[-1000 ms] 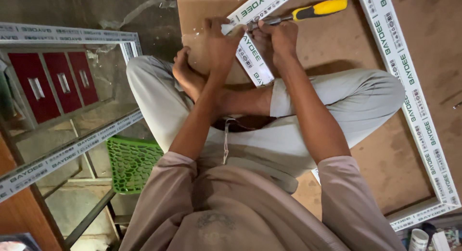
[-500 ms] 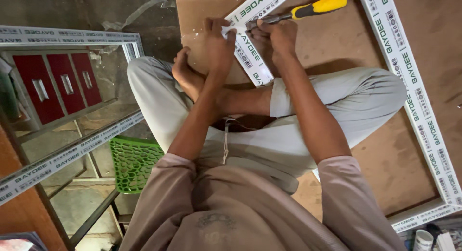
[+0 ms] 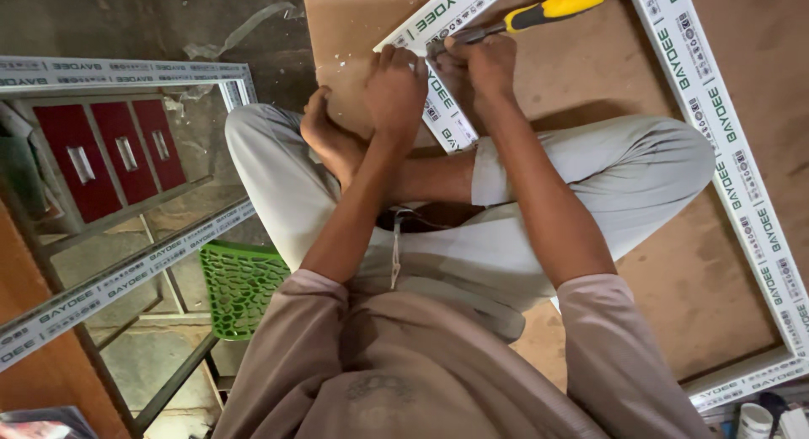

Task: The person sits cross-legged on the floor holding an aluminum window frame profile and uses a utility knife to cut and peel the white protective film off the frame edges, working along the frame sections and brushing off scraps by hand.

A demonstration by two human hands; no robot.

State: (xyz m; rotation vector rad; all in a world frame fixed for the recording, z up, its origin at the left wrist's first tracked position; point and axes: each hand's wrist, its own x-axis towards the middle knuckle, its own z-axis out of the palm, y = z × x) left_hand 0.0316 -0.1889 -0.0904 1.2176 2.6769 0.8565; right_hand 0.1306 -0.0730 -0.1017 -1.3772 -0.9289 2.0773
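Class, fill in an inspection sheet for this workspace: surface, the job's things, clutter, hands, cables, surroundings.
Surface: brown board, white chips on it.
Job's things: white frame strip under both hands; yellow-handled chisel, tip at the strip's corner.
Clutter: green plastic basket.
Hands: left hand presses on the strip; right hand grips the chisel.
Cables: nothing seen.
Surroundings: metal rack with red panels, larger white frame.

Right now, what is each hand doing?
Left hand: pressed flat on the white frame profile.
Right hand: closed around the yellow-handled tool.
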